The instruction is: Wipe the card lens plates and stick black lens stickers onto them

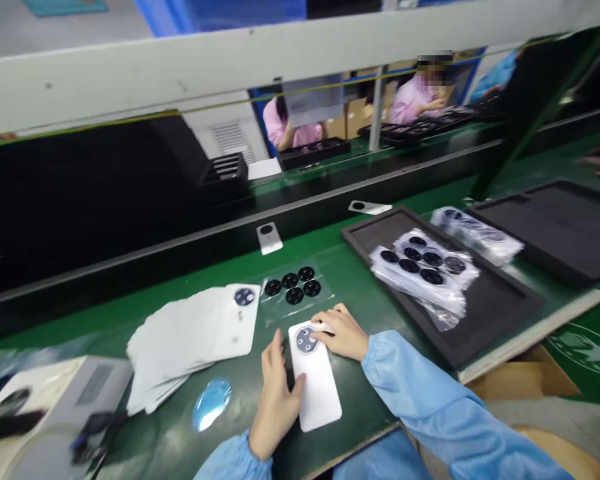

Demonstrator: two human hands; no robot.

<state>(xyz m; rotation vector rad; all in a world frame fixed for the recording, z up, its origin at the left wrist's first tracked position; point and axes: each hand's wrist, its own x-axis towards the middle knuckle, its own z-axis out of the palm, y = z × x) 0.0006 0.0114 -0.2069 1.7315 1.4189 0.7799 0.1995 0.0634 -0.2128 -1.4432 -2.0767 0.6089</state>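
A white phone back cover (321, 400) lies on the green bench before me, its round grey camera plate (306, 339) at the far end. My left hand (279, 397) grips its left edge, thumb on the face and fingers along the side. Over the right of the camera plate my right hand (344, 333) is closed in a pinch; a thin white and dark bit shows at the fingers, too small to name. Fanned white phone back covers (190, 333) lie to the left. Beyond my hands, several black round camera plates (295, 295) sit on a clear sheet.
A shiny blue disc (213, 404) lies left of my left hand, near a grey-white device (87, 407). On the right, a dark tray (500, 327) holds bagged black discs (420, 263). A black tray (570, 227) stands farther right. Co-workers in pink (407, 100) sit across.
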